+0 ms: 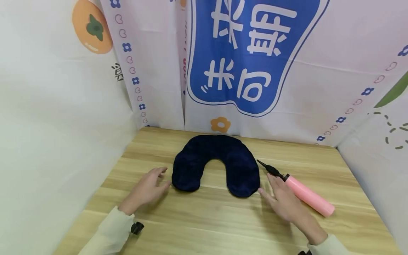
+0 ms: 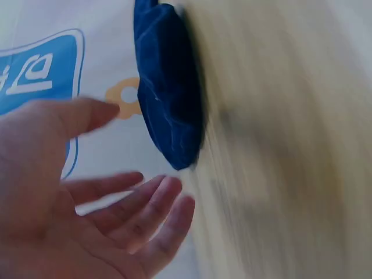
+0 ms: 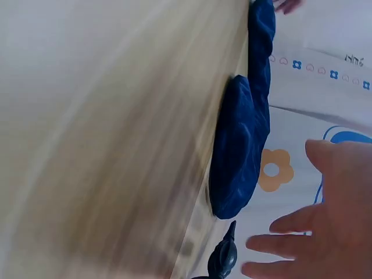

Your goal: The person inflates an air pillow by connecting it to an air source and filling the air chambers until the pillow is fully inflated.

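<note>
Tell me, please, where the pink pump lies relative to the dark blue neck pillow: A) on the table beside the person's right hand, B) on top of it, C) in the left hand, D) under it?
A: the pink pump lies on the table beside the right hand, right of the neck pillow.

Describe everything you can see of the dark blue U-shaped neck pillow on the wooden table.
The dark blue U-shaped neck pillow looks like soft velvety fabric, plump and slightly wrinkled. It lies flat on the light wooden table, arch toward the back curtain, both rounded ends toward the person. The left hand and right hand sit open beside those ends, close but not clearly touching. A pink hand pump lies to its right.
</note>
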### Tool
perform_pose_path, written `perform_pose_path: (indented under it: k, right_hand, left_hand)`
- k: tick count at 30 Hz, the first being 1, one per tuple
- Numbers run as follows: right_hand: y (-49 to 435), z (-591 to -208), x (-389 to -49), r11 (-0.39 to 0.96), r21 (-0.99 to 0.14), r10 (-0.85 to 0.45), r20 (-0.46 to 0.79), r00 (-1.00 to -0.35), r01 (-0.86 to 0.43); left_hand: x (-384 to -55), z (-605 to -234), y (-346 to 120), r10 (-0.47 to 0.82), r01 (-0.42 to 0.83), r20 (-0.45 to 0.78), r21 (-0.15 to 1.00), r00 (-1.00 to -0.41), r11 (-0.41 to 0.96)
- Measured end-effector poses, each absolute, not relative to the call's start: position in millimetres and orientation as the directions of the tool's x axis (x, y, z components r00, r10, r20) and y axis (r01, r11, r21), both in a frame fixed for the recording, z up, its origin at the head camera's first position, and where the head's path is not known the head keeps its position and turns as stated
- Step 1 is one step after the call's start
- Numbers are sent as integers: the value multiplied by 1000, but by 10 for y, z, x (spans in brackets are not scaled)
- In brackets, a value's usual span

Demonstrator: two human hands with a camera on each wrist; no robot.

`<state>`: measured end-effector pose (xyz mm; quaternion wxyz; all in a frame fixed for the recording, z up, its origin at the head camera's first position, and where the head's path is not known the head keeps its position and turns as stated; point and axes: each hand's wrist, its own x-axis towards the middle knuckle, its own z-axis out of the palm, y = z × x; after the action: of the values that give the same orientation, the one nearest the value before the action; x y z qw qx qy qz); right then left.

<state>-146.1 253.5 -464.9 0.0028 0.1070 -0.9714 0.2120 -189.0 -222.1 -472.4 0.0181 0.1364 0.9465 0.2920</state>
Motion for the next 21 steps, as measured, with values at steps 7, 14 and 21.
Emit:
perform_pose_path:
  k: [7, 14, 21]
  right_hand:
    - [2504, -4646, -1727, 790, -612, -75, -52, -996, -27]
    - [2465, -4806, -1961, 801, -595, -8, -123, -992, 67]
    - [2375, -4936, -2082, 813, -573, 16, -155, -988, 103]
  left_hand:
    - [-2028, -4740, -2133, 93, -89, -195, 754, -976, 651]
    - [-2092, -4829, -2084, 58, -194, -278, 788, -959, 584]
    - [-2167, -4907, -2002, 63, -207, -275, 837, -959, 506]
